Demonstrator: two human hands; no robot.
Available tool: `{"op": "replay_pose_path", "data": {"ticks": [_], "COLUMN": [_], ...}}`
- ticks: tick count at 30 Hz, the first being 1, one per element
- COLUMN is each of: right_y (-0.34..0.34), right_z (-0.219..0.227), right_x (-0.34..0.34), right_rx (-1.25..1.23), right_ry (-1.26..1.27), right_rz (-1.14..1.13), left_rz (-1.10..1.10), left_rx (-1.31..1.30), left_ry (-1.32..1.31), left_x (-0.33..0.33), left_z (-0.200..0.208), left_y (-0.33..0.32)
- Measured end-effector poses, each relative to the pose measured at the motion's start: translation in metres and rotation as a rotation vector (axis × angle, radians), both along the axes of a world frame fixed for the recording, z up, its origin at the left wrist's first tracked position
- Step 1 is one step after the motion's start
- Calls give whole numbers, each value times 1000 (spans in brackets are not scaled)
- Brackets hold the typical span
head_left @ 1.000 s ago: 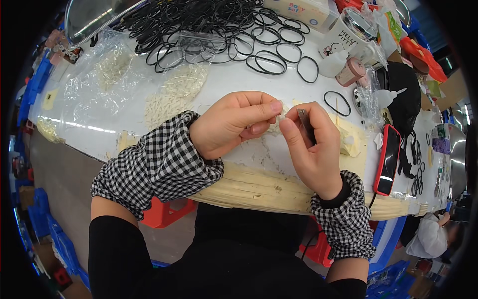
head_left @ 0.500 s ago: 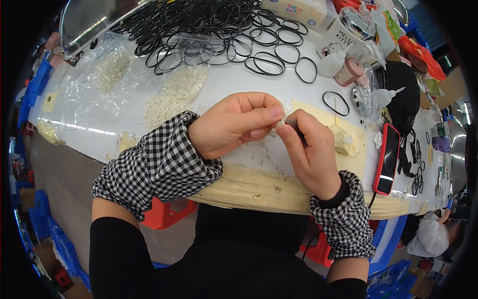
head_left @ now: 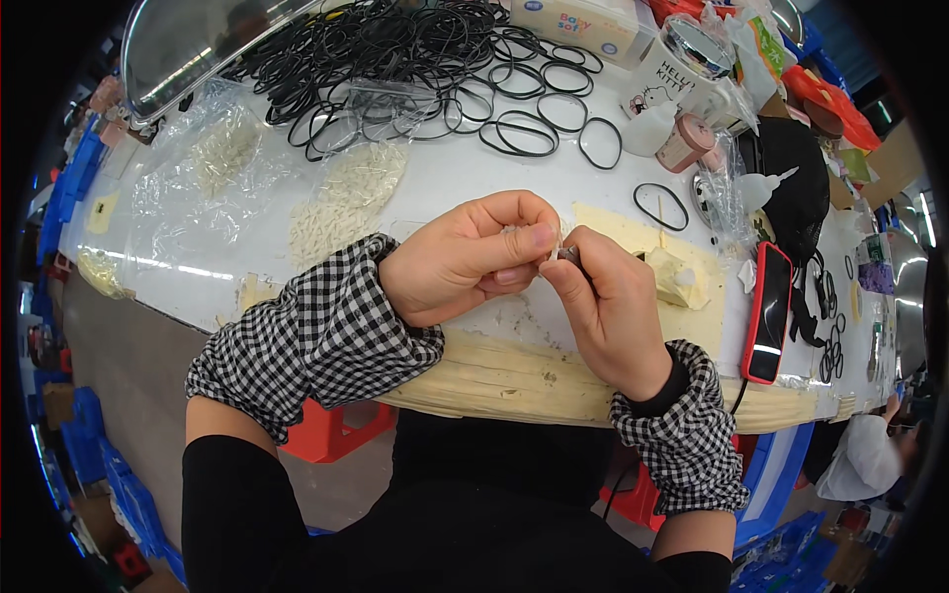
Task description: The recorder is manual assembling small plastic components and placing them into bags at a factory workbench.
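My left hand [head_left: 470, 255] is closed in a pinch above the near part of the white table [head_left: 474, 178]. Between its thumb and forefinger shows a tiny whitish piece [head_left: 558, 245], mostly covered by the fingertips. My right hand [head_left: 621, 314] meets it there, thumb and bent forefinger pressed around a small dark grey thing [head_left: 570, 254] whose kind is hidden. The two hands' fingertips nearly touch. Beyond my left hand lies a heap of small off-white pieces [head_left: 341, 203], partly in a clear bag. A single black loop band [head_left: 660, 206] lies beyond my right hand.
Black loop bands [head_left: 395, 59] pile up at the back. Another clear bag [head_left: 213, 158] of pale pieces is at left. Rightward are a yellowish crumpled wad [head_left: 680, 279], a red-cased phone [head_left: 768, 311], a pink jar [head_left: 686, 143], a white cup [head_left: 657, 84] and a black cap [head_left: 794, 183].
Both hands stay together at nearly the same spot, with only slight finger shifts. The view has moved a little.
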State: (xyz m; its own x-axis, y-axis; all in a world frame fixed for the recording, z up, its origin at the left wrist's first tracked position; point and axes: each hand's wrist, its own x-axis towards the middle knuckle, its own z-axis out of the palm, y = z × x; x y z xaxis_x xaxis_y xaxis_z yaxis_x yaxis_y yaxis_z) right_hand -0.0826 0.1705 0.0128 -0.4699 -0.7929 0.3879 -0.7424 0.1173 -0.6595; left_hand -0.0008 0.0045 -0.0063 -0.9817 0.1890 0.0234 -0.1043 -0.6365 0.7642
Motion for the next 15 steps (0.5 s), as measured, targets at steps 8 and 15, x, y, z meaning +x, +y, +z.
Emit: {"op": "replay_pose_path", "data": {"ticks": [8, 15], "right_y": [1, 1], "right_z": [0, 4], "right_x": [1, 2], "right_rx": [2, 19], "right_ry": [7, 4], "right_rz": [-6, -10], "left_rz": [23, 19], "left_rx": [-49, -64], "left_ry": [-3, -14], "left_x": [1, 2], "left_z": [4, 8], "left_y": [0, -1]}}
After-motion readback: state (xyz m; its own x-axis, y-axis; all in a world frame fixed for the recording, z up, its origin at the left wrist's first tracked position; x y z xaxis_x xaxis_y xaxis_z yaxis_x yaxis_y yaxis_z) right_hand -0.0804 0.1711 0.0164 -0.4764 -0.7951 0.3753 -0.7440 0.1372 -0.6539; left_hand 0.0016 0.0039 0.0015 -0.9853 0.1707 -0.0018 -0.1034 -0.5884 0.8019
